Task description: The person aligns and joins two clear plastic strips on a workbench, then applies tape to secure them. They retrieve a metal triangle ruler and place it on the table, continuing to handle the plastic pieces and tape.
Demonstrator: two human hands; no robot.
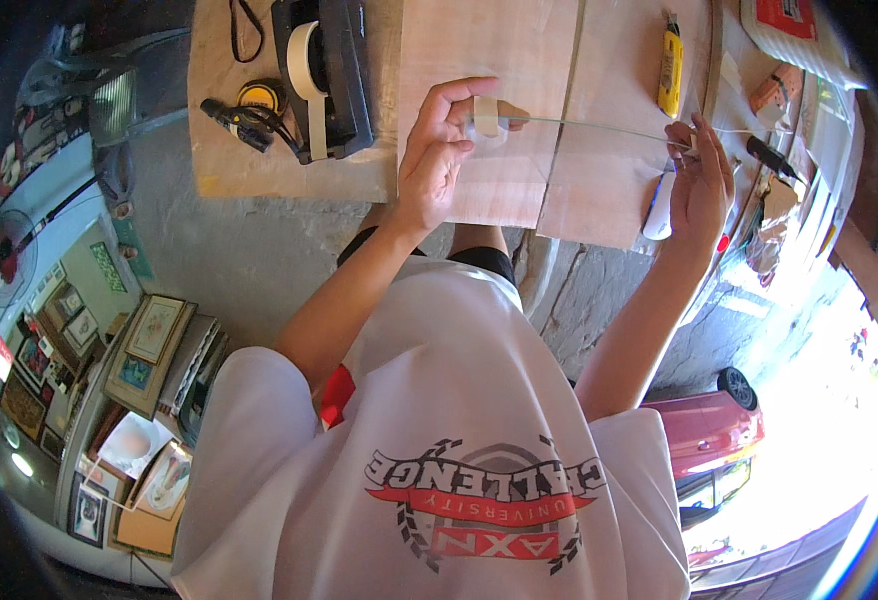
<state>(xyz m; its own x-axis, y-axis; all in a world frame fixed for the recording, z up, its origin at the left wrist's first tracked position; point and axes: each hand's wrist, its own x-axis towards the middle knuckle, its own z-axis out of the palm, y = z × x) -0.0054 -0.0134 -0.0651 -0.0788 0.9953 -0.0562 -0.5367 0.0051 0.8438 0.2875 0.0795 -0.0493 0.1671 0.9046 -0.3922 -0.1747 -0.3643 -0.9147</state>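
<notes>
A clear pane with a thin greenish edge (599, 124), which looks like glass, is held up above the wooden tabletop between my two hands. My left hand (439, 150) grips its left end, some fingertips seen past a short strip of cream masking tape (486, 116). At the other end, my right hand (701, 180) is closed on the pane's edge, with a small pale bit, perhaps tape, at the fingers. Most of the pane's outline is too transparent to make out.
On the wooden table (299, 183), a black tape dispenser (355, 80) carries a masking tape roll (302, 62) at the left, beside a yellow tape measure (259, 96). A yellow utility knife (670, 72) lies at the right, with a white-and-blue object (660, 205) near my right wrist.
</notes>
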